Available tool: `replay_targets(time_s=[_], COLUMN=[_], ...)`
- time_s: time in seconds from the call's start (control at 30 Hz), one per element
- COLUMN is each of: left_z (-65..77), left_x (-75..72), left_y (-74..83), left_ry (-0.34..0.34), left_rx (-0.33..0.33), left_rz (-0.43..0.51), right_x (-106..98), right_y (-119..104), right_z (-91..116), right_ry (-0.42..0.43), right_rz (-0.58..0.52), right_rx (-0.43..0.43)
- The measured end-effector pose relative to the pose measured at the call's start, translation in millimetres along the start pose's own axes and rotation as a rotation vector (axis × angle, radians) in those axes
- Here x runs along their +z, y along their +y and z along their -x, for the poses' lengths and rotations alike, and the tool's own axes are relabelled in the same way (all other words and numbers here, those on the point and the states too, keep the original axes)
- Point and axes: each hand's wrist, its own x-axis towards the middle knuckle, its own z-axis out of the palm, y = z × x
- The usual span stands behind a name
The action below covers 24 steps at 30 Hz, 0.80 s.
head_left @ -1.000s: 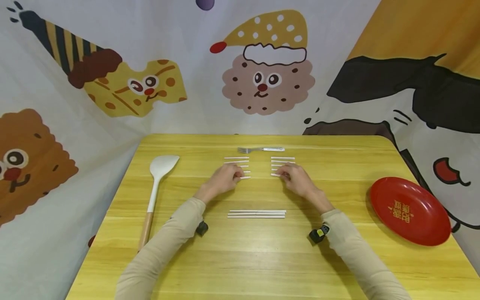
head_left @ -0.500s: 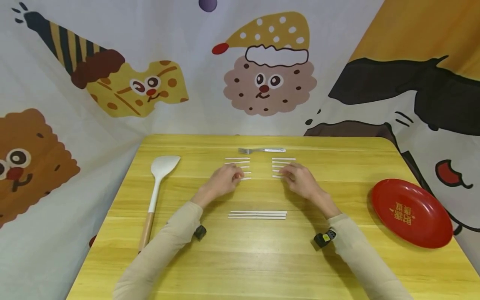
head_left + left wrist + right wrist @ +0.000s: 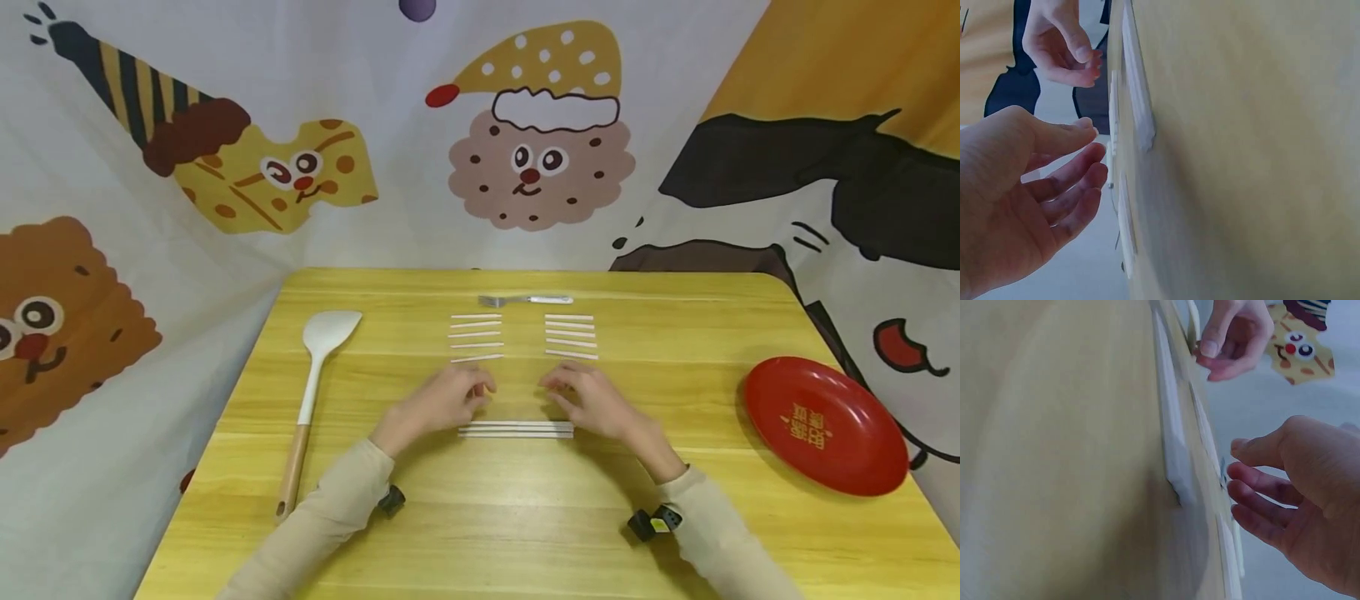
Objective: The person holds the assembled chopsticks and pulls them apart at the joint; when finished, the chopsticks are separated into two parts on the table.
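My left hand point(image 3: 442, 398) hovers between the left row of short white sticks point(image 3: 476, 345) and the long white sticks point(image 3: 515, 430) lying side by side nearer me. Across from it, my right hand point(image 3: 596, 400) hangs below the right row of short white sticks point(image 3: 572, 342). Both hands have loosely bent fingers with nothing between them. In the left wrist view the thumb and fingertips of the left hand point(image 3: 1054, 181) are apart. The right wrist view likewise has a gap between thumb and fingers of the right hand point(image 3: 1297, 494).
A fork point(image 3: 525, 300) lies beyond the two rows. At the left is a white spatula point(image 3: 318, 358) with a wooden handle, close to the left sleeve. A red oval plate point(image 3: 825, 458) sits at the right edge of the wooden table point(image 3: 480, 533). A printed curtain hangs behind.
Both hands have let go of the nearest short sticks in the two rows and moved back toward me, close to the long sticks. The short sticks now lie fully in view.
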Motion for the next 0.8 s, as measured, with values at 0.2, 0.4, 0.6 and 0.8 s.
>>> replay_targets(time_s=[0.2,0.4,0.6,0.8], left_z=[6.8,6.0,1.0,-3.1], left_x=[11.8,17.7,23.8,27.9], left_y=[5.8,11.0,12.9,13.2], left_ry=[-0.043,-0.104,-0.089,-0.056], left_rx=[0.007,-0.032,-0.027,-0.063], left_rz=[0.021,0.02,-0.072,-0.146], right_x=[16,27,30,31], right_y=[-12,-15,-13,-12], right_z=[6,6,7,6], right_ry=[-0.073,-0.119,-0.114,-0.103], right_rz=[-0.015,-0.068,-0.064,-0.049], right_rx=[-0.047,-0.041,-0.044,-0.043])
